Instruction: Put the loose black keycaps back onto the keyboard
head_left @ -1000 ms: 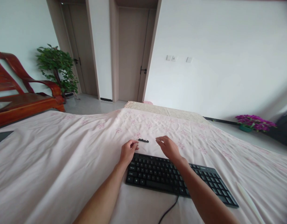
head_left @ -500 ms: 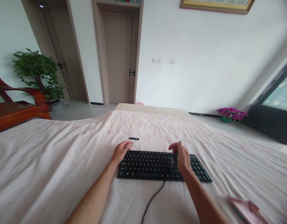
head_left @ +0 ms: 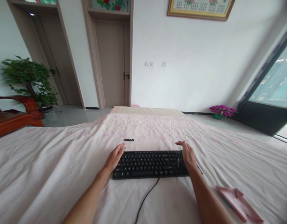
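A black keyboard (head_left: pixel 143 165) lies on the pale bedspread-like cloth, its cable coming out of the near side. Over its left end rests my left hand (head_left: pixel 115 157), fingers stretched forward by the far left corner and nothing visible in them. My right hand (head_left: pixel 188 154) is above the right end, covering much of the number pad. It is closed around a thin wire tool (head_left: pixel 179 160), which looks like a wire keycap puller; wires hang below the fingers and a bit shows above them. Beyond the keyboard sits a short row of small black keycaps (head_left: pixel 129 140).
Right of the keyboard lie a pale long strip (head_left: pixel 212 169) and a folded pink cloth or pouch (head_left: pixel 240 202). The pink-flowered cloth (head_left: pixel 64 161) covers the surface in wrinkles. A wooden chair (head_left: pixel 19 113) and a leafy plant (head_left: pixel 29 82) stand at left.
My right hand has moved right along the keyboard with the wire tool. The fingers of my left hand have straightened somewhat. The view has tilted up and turned slightly right.
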`<state>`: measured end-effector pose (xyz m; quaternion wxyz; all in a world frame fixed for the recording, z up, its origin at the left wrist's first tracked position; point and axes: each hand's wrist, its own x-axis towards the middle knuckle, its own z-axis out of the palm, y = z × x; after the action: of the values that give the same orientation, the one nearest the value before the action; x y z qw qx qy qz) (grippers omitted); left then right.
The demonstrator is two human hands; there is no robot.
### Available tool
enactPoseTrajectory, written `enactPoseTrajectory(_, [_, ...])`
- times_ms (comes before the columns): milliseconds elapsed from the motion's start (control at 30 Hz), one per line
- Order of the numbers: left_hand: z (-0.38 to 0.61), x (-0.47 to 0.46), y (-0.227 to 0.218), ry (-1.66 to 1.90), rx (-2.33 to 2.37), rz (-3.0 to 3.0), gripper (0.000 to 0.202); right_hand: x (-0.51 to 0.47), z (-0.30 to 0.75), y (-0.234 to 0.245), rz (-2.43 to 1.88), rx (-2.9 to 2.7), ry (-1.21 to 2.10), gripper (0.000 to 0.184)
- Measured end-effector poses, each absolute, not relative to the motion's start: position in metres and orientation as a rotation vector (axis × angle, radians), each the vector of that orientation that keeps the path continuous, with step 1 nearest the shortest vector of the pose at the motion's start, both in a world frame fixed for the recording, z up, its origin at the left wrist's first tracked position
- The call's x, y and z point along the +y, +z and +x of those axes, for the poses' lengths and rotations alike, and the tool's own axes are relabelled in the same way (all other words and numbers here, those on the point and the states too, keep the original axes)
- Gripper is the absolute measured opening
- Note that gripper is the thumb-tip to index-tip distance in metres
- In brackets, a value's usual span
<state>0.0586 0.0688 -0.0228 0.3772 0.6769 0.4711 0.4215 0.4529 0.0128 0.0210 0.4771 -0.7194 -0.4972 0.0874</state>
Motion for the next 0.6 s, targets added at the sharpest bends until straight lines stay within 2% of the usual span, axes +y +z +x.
enactPoseTrajectory(600, [0.060,0.064,-0.007,1.128,1.215,1.665,0.055,0.030,0.479,-0.004,-1.895,-1.027,0.376,0.057])
